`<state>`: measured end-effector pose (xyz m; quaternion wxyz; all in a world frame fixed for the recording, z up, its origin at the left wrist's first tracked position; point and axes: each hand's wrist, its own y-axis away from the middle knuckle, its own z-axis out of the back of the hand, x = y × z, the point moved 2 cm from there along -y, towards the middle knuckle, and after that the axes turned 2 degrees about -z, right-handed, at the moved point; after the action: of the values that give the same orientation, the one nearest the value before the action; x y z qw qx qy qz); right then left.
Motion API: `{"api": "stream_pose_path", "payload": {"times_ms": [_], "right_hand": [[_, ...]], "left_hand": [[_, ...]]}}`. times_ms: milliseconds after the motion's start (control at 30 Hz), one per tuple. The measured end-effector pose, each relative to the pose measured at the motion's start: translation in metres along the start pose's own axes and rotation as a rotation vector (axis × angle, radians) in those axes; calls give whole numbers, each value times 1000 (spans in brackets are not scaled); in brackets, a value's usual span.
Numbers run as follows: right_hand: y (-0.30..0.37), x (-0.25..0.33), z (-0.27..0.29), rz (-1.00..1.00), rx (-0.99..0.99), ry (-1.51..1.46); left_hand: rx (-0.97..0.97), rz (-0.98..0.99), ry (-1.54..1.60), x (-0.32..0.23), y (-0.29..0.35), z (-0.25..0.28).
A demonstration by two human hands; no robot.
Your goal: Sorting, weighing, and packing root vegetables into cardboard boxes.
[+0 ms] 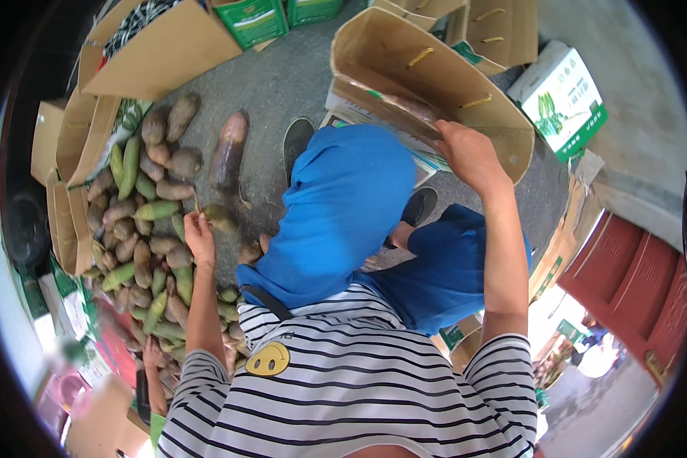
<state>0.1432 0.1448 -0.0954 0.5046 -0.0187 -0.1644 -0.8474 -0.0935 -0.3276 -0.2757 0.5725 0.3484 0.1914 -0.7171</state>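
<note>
Low on the left, my left hand (199,240) is closed, its fingertips pinched at the thin stem end of a stubby green-brown cucumber (220,219). The heap of brown and green cucumbers (141,265) spreads just beside that hand. On the right, my right hand (473,155) grips the near inner wall of an open cardboard carton (504,126) with yellow rope handles. The carton tilts against my knees, and a pale brownish thing (412,105) shows inside it; most of its inside is hidden. A large dark brown cucumber (230,150) lies on the floor ahead.
Open cardboard boxes (72,145) line the left side behind the heap. Green boxes (250,21) stand at the far edge, and a white-and-green box (561,99) at the far right. Another person's arm (154,378) reaches into the heap at the lower left. A red door (626,282) is at right.
</note>
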Motion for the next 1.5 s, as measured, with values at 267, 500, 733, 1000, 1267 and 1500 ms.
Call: {"api": "stream_pose_path", "payload": {"times_ms": [267, 500, 733, 1000, 1267, 1500], "right_hand": [[0, -5, -4, 14, -22, 28], [3, -2, -8, -40, 72, 3], [0, -10, -6, 56, -28, 30], [-2, -16, 0, -9, 90, 99], [-2, -20, -2, -90, 98, -57], [-9, -22, -2, -103, 115, -71]], "left_hand": [[-261, -714, 563, -296, -32, 22], [168, -713, 884, -394, -23, -35], [458, -296, 509, -239, -57, -48], [604, 195, -427, 29, -7, -18], [926, 108, -750, 80, 74, -49], [1044, 54, -907, 69, 74, -79]]}}
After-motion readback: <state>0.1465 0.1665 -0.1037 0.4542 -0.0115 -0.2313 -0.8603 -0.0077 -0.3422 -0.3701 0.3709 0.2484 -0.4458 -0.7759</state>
